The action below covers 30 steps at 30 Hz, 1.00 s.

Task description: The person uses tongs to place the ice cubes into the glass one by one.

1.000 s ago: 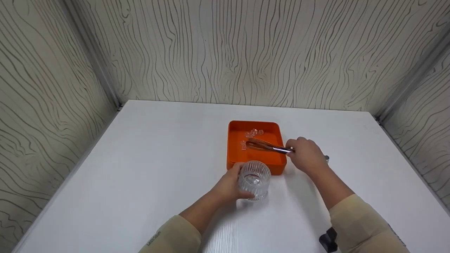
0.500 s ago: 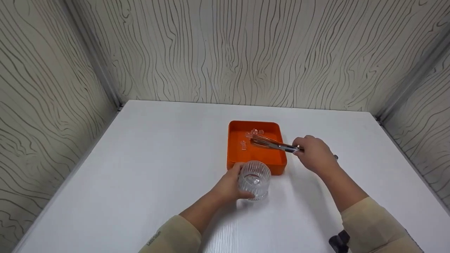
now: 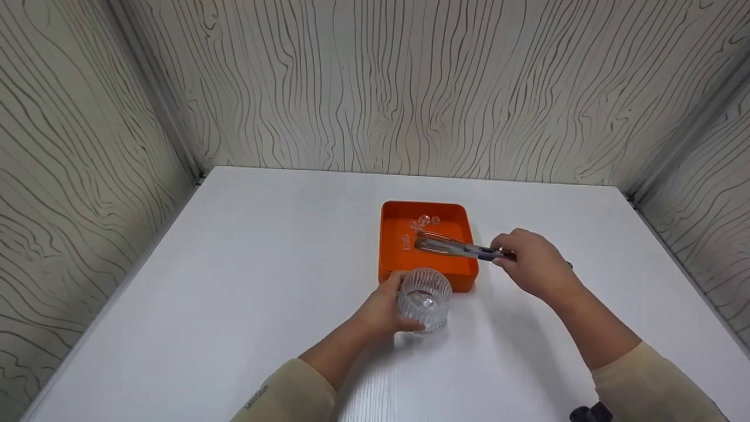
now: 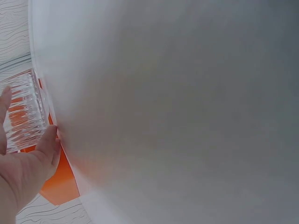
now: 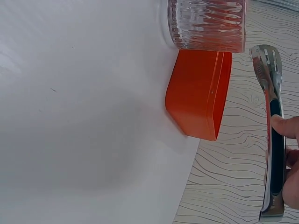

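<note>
Two hands are at work in the head view, around an orange box (image 3: 467, 282) on the white worktop (image 3: 263, 252). Just in front of the box stands a ribbed glass (image 3: 435, 313), the fingers and thumb of the left hand (image 3: 381, 305) curled round it. The right hand (image 3: 533, 264), to the box's right, grips metal tongs (image 3: 457, 248) whose ends hang over the box's inside. Several small clear pieces (image 3: 424, 221) lie in the box, most toward its far side. The work looks partway along, I judge: those pieces are yet to be lifted out, and I make out none between the tongs. Whether the glass contains one cannot be told. Worktop stretches broadly left of the box; right of it, the right forearm takes up part of the room. A strip behind the box ends at the patterned panel (image 3: 351, 88).

In the left wrist view, the glass overlaps the box; contact between them is unclear.

In the right wrist view, the tongs sit higher than the box's rim, apart from it and from the glass.
</note>
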Tool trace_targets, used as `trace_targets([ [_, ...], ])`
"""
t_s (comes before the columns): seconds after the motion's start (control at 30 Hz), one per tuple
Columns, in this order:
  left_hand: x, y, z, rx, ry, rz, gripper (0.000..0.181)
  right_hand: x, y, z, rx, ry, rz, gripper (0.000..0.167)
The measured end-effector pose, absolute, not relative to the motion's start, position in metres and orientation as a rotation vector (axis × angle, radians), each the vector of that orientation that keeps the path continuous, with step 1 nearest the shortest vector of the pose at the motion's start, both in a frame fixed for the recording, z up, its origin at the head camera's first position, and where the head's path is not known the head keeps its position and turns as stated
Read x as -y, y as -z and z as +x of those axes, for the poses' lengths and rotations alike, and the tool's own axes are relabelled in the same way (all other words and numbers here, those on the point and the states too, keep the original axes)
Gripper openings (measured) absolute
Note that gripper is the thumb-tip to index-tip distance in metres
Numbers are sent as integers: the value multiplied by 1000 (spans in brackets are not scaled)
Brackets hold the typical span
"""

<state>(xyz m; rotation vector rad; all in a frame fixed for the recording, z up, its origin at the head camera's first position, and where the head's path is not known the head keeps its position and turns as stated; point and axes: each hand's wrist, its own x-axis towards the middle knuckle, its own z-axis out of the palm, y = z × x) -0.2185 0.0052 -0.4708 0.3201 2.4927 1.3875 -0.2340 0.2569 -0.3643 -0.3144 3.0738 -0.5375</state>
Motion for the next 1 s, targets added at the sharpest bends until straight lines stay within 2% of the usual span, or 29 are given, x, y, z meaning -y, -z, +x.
trace_targets([
  [0.63, -4, 471, -218, -2488, -1405, 367, 79, -272, 365, -205, -3086, 558, -613, 16],
  [1.0, -3, 472, -219, -2498, -1408, 390, 79, -274, 369, -202, -3054, 515, -750, 17],
])
